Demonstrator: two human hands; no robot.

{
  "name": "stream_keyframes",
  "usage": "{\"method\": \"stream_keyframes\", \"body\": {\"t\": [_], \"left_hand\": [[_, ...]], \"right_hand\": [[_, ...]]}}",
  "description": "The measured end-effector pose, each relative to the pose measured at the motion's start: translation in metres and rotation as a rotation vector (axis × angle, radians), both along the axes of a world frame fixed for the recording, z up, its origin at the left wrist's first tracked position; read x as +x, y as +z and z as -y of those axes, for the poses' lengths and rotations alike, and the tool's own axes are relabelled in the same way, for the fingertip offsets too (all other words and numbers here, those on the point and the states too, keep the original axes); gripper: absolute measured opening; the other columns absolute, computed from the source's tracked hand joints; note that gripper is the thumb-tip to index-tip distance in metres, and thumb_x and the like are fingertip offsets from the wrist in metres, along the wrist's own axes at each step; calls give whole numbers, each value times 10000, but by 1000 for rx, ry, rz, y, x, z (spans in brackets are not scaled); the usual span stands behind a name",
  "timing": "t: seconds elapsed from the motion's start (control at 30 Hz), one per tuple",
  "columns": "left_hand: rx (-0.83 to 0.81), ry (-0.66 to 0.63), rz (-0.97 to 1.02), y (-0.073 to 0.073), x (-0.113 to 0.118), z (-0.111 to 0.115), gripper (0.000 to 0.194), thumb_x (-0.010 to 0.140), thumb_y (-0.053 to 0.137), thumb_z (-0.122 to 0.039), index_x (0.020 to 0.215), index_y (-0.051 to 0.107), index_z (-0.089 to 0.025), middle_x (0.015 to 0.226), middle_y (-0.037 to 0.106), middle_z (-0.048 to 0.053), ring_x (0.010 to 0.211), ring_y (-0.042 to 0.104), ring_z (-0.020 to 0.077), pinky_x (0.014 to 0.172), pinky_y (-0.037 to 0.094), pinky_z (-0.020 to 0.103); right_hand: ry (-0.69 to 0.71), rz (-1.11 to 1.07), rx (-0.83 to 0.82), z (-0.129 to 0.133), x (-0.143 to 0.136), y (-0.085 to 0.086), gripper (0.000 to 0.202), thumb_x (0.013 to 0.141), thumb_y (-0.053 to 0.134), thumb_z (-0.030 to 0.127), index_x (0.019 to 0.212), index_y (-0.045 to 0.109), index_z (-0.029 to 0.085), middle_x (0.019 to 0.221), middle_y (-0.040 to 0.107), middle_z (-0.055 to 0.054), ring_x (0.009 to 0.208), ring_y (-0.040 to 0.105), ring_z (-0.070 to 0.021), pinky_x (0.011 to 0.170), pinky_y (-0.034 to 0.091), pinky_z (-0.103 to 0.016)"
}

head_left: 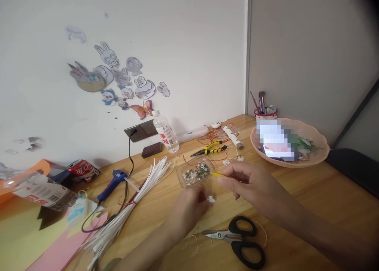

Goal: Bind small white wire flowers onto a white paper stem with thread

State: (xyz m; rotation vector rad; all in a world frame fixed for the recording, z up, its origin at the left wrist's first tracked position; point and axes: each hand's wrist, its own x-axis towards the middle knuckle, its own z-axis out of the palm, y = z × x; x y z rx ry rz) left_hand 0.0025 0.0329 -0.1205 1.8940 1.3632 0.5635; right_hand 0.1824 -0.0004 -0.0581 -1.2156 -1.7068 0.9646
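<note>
My left hand (pixel 191 208) is closed, with its fingertips pinching a small white flower-shaped piece (pixel 211 199). Thread trails on the table below that piece. Between the thumb and fingers of my right hand (pixel 245 181) is a slim yellow tool (pixel 217 174); its exact kind is too small to make out. The tool's tip reaches over a clear plastic box (pixel 179 175) of mixed beads (pixel 192 176), just beyond my left hand. Black-handled scissors (pixel 233 236) lie partly open, nearer to me than both hands.
Behind the box lie yellow-black pliers (pixel 211 149) and red cord (pixel 214 135). To the left are white strips (pixel 127 212), a blue glue gun (pixel 114 184), a can (pixel 83 171) and bottles. A pink bowl (pixel 321 148) holding a phone (pixel 275 141) stands at right.
</note>
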Motion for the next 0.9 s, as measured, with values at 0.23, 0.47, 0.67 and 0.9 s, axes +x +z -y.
{"method": "stream_keyframes", "body": {"t": [0.23,0.47,0.67,0.9], "left_hand": [[-279,67,413,35,2,4,232,663,617,-257,867,610,-145,681,629,11,624,556,124,603,416,239],[-331,186,651,60,-2,17,121,635,670,-227,715,643,-141,676,672,14,631,568,96,614,417,194],[-452,322,787,67,1,23,98,610,680,-190,658,641,-114,670,702,59,566,596,94,562,439,180],[-508,309,835,67,-2,29,110,614,687,-222,652,665,-121,633,663,33,547,572,87,518,450,171]], "right_hand": [[4,-14,-11,1,0,0,180,809,459,295,688,538,187,613,472,28,555,454,-106,495,376,-213],[-52,44,80,5,-1,6,160,796,493,278,664,535,197,567,454,42,524,432,-97,469,356,-208],[-129,158,296,10,-3,5,96,785,518,238,695,543,212,629,518,30,565,490,-106,495,393,-212],[-246,431,810,12,2,-5,126,776,525,136,864,575,212,768,619,-6,682,574,-125,615,426,-226]]}}
